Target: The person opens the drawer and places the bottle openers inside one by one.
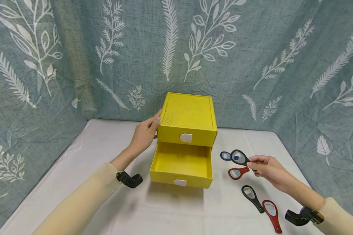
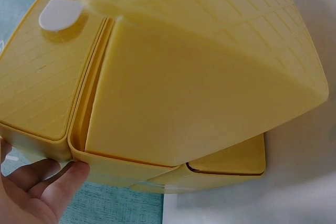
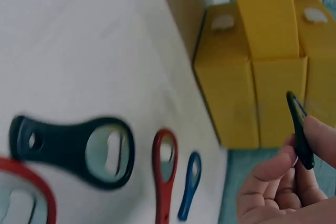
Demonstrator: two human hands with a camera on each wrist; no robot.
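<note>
My left hand rests against the left side of a yellow drawer cabinet, its thumb near the top edge. In the left wrist view its fingertips touch the side wall. The cabinet's middle drawer is pulled out and its yellow floor shows. On the right, my right hand pinches a black bottle opener by its handle, thumb against fingers. The held opener is above the table and partly covers a blue bottle opener. A red bottle opener lies just below it.
Nearer the front right, another black bottle opener and another red bottle opener lie on the white tablecloth. Behind the cabinet hangs a teal curtain with white leaf patterns. The cabinet's lower drawer is closed.
</note>
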